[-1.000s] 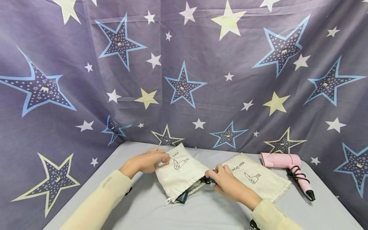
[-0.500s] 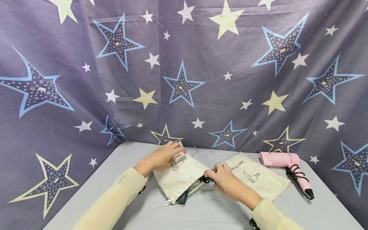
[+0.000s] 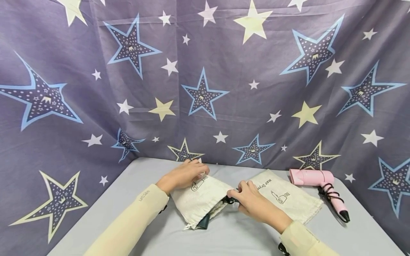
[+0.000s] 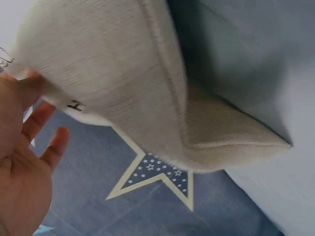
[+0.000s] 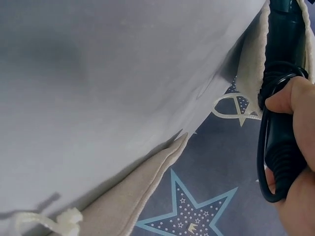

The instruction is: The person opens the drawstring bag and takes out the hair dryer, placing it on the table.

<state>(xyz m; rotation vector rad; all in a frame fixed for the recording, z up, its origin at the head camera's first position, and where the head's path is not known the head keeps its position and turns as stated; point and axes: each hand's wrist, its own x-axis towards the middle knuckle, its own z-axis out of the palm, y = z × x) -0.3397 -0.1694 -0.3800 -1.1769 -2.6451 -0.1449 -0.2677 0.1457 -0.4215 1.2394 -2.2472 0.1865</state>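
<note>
A cream drawstring bag (image 3: 201,197) printed with a hair dryer drawing lies at the middle of the table. Part of a dark hair dryer (image 3: 203,222) shows at its mouth; the rest is inside. My right hand (image 3: 255,202) grips this dryer's handle (image 5: 284,135), its black cord looped around it, just outside the bag's mouth. Over the bag's far end my left hand (image 3: 184,174) holds the cloth with bent fingers, covering part of the print. In the left wrist view, two fingers (image 4: 55,147) of that hand stand off the cloth.
A second cream bag (image 3: 288,199), printed "Hair Dryer", lies flat to the right, beyond my right hand. Farther right is a pink hair dryer (image 3: 312,177) with a black cord around its handle. Star-patterned curtains rise behind the grey table (image 3: 237,236).
My left hand has moved right and away from me, from the bag's left edge onto its far end. My right hand keeps its grip on the handle in about the same place.
</note>
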